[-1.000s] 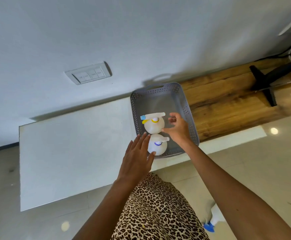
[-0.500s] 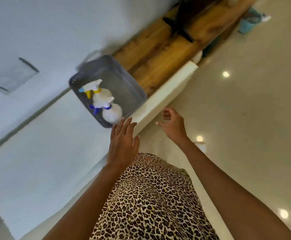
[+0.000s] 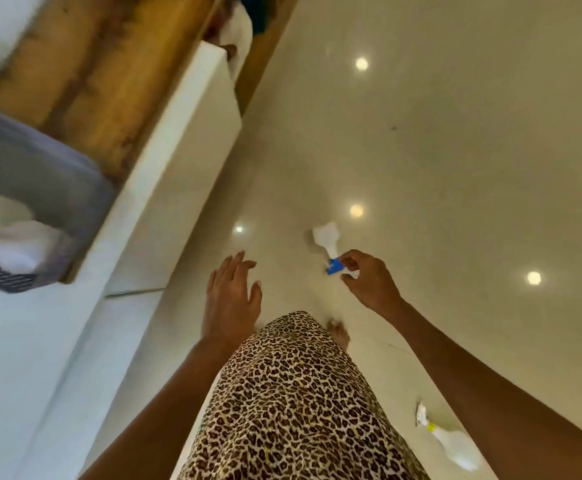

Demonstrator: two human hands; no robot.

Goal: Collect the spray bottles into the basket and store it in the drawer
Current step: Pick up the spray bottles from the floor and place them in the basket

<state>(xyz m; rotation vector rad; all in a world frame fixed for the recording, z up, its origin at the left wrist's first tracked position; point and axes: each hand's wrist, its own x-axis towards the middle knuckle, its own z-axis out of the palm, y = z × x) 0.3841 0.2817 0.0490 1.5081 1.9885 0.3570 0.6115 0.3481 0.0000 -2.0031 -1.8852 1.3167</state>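
A white spray bottle with a blue head lies on the glossy floor. My right hand is right beside its blue head, thumb and forefinger curled apart at the nozzle, with no grip showing. My left hand hovers open with spread fingers over the floor by the cabinet. The grey perforated basket sits at the far left on the white cabinet top, blurred, with white spray bottles inside. Another white spray bottle with a yellow collar lies on the floor at the lower right, beside my right forearm.
The white cabinet runs diagonally along the left, with a wooden surface behind it. My leopard-print skirt and a bare foot are below my hands. Ceiling lights reflect on the cream floor.
My view has swung from the basket down to the floor. My right hand left the basket and reached down to the blue-headed bottle. My left hand drew back off the basket's edge.
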